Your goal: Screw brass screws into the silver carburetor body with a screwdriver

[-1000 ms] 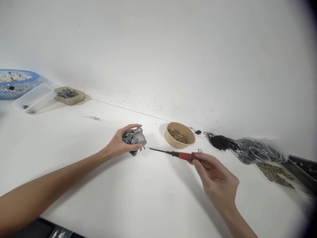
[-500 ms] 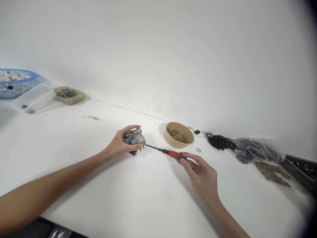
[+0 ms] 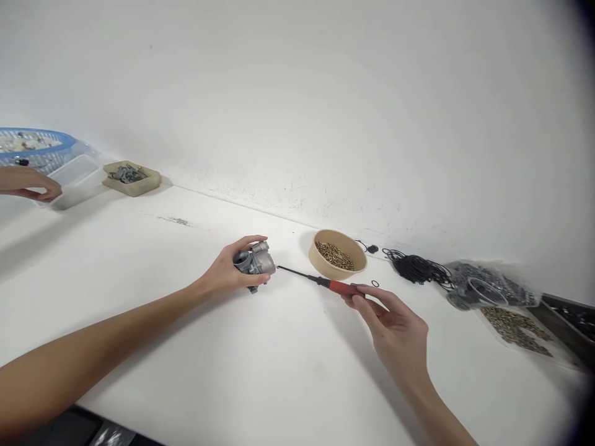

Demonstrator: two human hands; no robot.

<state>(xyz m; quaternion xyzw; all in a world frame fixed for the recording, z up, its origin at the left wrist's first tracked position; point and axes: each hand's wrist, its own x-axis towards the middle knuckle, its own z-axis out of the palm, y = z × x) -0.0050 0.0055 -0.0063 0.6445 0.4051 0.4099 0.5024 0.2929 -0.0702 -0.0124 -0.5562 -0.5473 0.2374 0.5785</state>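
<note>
My left hand (image 3: 227, 266) is closed around a grey metal carburetor (image 3: 255, 260), fingers over the top and thumb along its near side, holding it just above the white table. Between the thumb and fingers of my right hand (image 3: 388, 316) is a screwdriver (image 3: 341, 287) with a red and black handle. Its thin dark shaft points left at the carburetor, with the tip a short gap away from the metal body. Something small, too tiny to name, seems to sit at the tip.
Behind the screwdriver stands a tan bowl (image 3: 338, 255) of brass-coloured screws. A black ring (image 3: 375, 284), black cord (image 3: 416, 267) and bagged parts (image 3: 495, 285) lie rightward. At far left, another person's hand (image 3: 35, 184) reaches into a clear tray (image 3: 79, 176), near a parts box (image 3: 131, 178) and blue basket (image 3: 41, 148).
The screwdriver has drawn back to the right, its tip leaving the carburetor. The carburetor has turned slightly in my left hand. Another person's hand has appeared at the far left.
</note>
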